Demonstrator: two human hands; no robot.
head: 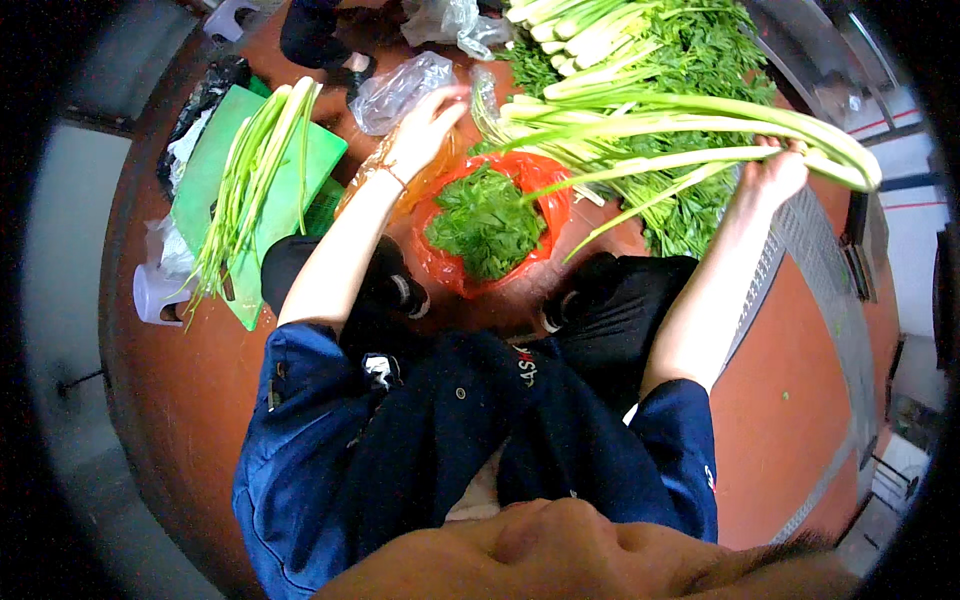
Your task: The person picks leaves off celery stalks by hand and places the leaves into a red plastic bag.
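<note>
My right hand [776, 169] is closed around a bunch of long green celery stalks [720, 124], which arch leftward over a large heap of leafy celery [690, 60]. My left hand [431, 124] is raised near a crumpled clear plastic bag [405, 82], fingers apart, with nothing seen in it. Below it, an orange translucent bag [435, 176] lies beside a red plastic bag [559, 199] that stands between my feet, full of loose green leaves [487, 221]. To the left, leafless celery stalks [262, 157] lie across a green cutting board [202, 202].
A purple plastic stool [154, 292] stands at the left, another [229, 19] at the top left. A person's dark-clad leg [311, 37] is near the top. Drain grating [821, 247] runs along the red floor [780, 375] at the right. A green basket [322, 210] is partly under the board.
</note>
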